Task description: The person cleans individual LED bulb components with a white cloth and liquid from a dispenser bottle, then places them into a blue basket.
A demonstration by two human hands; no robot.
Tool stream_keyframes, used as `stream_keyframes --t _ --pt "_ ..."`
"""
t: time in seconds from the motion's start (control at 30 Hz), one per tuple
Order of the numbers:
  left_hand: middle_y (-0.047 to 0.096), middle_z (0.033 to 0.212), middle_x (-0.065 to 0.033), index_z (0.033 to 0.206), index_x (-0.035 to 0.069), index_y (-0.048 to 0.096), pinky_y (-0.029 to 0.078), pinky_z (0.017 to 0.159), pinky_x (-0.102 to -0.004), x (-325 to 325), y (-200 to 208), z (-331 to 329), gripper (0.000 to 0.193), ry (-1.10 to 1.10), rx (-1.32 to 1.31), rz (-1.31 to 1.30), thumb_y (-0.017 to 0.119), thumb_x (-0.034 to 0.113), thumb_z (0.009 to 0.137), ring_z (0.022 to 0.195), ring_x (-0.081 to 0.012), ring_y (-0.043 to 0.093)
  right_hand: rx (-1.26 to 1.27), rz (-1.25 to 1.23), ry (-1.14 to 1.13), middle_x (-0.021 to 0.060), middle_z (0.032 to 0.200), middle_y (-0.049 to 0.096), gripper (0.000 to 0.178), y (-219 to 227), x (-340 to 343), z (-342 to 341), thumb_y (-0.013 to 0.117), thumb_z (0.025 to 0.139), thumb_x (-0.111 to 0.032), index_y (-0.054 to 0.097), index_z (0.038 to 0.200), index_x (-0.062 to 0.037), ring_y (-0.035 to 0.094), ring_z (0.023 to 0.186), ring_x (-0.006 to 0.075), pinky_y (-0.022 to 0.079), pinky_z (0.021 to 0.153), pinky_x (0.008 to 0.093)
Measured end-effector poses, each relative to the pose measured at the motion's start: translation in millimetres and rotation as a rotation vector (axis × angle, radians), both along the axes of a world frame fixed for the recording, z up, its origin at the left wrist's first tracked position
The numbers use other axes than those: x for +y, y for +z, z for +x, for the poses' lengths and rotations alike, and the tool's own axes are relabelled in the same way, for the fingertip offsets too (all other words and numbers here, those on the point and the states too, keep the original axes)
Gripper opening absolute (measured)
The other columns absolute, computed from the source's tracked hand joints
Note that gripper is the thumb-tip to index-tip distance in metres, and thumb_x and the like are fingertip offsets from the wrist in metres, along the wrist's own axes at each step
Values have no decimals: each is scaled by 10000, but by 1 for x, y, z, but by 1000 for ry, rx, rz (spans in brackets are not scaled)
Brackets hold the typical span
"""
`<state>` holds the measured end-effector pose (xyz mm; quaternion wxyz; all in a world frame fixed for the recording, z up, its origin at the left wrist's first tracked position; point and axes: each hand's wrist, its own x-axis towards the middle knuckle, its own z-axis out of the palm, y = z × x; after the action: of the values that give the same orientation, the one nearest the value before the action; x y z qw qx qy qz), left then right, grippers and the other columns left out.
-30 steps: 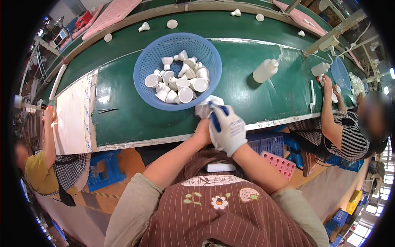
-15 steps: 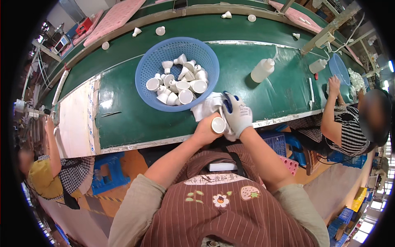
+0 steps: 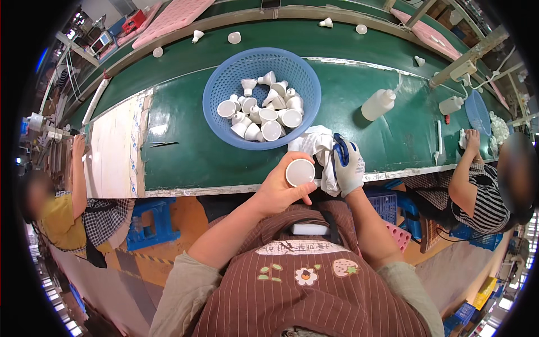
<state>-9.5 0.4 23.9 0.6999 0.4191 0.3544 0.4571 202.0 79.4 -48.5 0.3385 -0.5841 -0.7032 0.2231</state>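
My bare left hand (image 3: 274, 191) is closed round a white spotlight bulb (image 3: 300, 172), whose round frosted face points up. To its right, my right hand (image 3: 351, 167) wears a white glove with blue-coated fingers. Those fingers are closed on a crumpled white cloth (image 3: 321, 139), which hangs over the table's near edge and spreads toward the basket. Just beyond my hands stands a blue perforated basket (image 3: 220, 76), holding several more white bulbs (image 3: 271, 130) lying at mixed angles. A gap separates the held bulb from the cloth.
The green table (image 3: 185, 160) carries a white squeeze bottle (image 3: 378, 105) at right and tweezers (image 3: 164, 144) at left. Loose bulbs (image 3: 234, 37) lie along the far green strip. A pale board (image 3: 112, 146) is at left. Seated co-workers (image 3: 64, 216) are on both sides.
My hands have drawn apart: the left, with the bulb, has come away from the cloth, and the bulb's face shows more fully. The right still grips the cloth. The whole view has shifted slightly.
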Motion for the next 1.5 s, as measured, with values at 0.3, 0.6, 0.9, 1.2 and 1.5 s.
stream_keyframes --t 0.3,0.6,0.9,1.2,1.5 --pt "519 992 -99 1342 63 287 605 646 -377 -4 8 -5 438 33 -265 -55 561 134 1007 760 -165 597 2 4 -2 163 1093 649 302 -3 1 3 612 930 -175 657 1219 -97 654 985 370 514 849 416" --pt "523 998 -109 1299 45 315 599 612 -374 -10 13 -20 389 25 -282 -63 530 217 1024 703 -162 582 -25 11 11 165 1101 646 312 -4 0 4 620 917 -170 655 1218 -97 643 1005 377 510 871 418" --pt "577 983 -159 1085 7 422 540 471 -306 -9 25 -23 166 262 -198 -38 465 134 987 552 -169 569 -48 60 18 185 1070 638 315 -9 2 5 614 914 -149 646 1219 -76 634 976 384 505 851 422" --pt "599 890 -207 1007 -4 399 492 424 -289 -6 23 -35 125 215 -144 -6 389 96 933 482 -172 548 -33 61 30 184 1071 640 315 -8 3 4 613 903 -127 650 1210 -69 633 982 383 506 859 418" --pt "603 897 -124 994 54 467 400 448 -225 -5 23 -27 135 361 19 22 498 69 864 527 -89 489 -25 72 39 186 1076 642 322 -8 2 5 611 899 -117 649 1215 -68 634 983 383 506 859 418"
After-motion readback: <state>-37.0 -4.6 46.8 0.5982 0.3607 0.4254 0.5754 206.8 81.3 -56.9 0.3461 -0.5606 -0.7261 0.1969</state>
